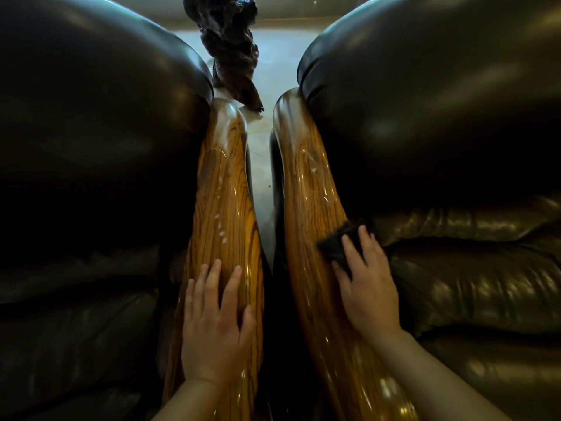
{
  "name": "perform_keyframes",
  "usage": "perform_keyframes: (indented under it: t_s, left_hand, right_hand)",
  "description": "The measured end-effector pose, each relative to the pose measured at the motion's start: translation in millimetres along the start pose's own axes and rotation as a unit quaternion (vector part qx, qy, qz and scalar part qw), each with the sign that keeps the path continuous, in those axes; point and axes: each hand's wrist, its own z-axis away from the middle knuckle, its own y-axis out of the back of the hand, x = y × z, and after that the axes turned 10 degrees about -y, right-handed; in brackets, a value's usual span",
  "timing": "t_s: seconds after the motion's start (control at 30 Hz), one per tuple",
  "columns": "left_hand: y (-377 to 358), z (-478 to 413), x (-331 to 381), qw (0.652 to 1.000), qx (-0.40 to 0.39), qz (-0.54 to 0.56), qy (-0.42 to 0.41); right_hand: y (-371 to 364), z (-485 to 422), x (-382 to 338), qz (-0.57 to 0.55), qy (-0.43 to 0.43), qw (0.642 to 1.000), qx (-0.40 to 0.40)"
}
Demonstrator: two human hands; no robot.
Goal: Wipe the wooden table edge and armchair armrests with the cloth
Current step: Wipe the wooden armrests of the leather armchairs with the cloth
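Note:
Two glossy wooden armrests run away from me side by side. On the left armrest my left hand lies flat, fingers spread, holding nothing. Small whitish specks dot this armrest ahead of the fingers. On the right armrest my right hand presses a dark cloth against the wood, near the seam with the leather cushion. Most of the cloth is bunched under the fingers; its dark edge sticks out ahead and to the left of them.
Dark leather armchairs flank the armrests: one on the left, one on the right. A narrow gap of pale floor separates them. A dark gnarled wooden piece stands on the floor beyond.

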Motion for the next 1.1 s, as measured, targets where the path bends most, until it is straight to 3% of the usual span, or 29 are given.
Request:
perform_keyframes:
  t_s: [0.07,0.13,0.33,0.4,0.53,0.6,0.7,0.8,0.87,1.0,1.1]
  left_hand:
    - [-0.3,-0.4,1.1,1.000,0.002,-0.001,0.003]
    - [0.0,-1.2,1.2,1.000,0.005,0.002,0.006]
    - [-1.8,0.2,-1.1,1.000,0.005,0.003,0.007]
    - [-2.7,-0.4,-2.2,1.000,-0.004,0.001,0.004]
    - [-2.6,0.4,-3.8,1.000,-0.007,0.002,0.004]
    - [-1.3,-1.0,-3.3,1.000,-0.005,0.007,0.006]
    - [-0.5,-1.1,-1.4,1.000,-0.004,0.012,0.004]
    - [1.0,-1.4,-1.0,1.000,-0.005,0.016,-0.001]
    - [2.1,-1.9,-1.7,1.000,-0.009,0.017,0.001]
    - [4.4,-2.9,1.2,1.000,-0.002,0.029,-0.006]
    - [4.8,-4.3,0.9,1.000,0.002,0.030,-0.002]
  right_hand:
    - [-1.4,-26.0,-20.0,-0.026,-0.068,0.997,0.016]
    - [-3.5,-42.4,-41.6,-0.007,-0.069,0.997,0.015]
    - [-0.8,12.0,-4.4,0.057,0.144,0.987,-0.041]
    - [2.1,5.0,3.3,0.039,0.112,0.993,-0.029]
    - [0.4,-54.7,-49.0,-0.018,-0.055,0.998,-0.004]
    - [-0.7,-80.3,-72.8,-0.018,-0.063,0.998,-0.010]
    - [-2.6,-69.6,-69.1,0.022,0.018,0.999,-0.014]
    - [-3.4,-16.0,-34.7,0.058,0.158,0.985,-0.041]
    - [-1.7,-0.3,-12.7,0.064,0.194,0.977,-0.056]
    - [-2.9,-51.9,-36.7,0.029,0.051,0.998,0.000]
    - [-8.9,-104.9,-79.7,-0.013,-0.054,0.998,-0.007]
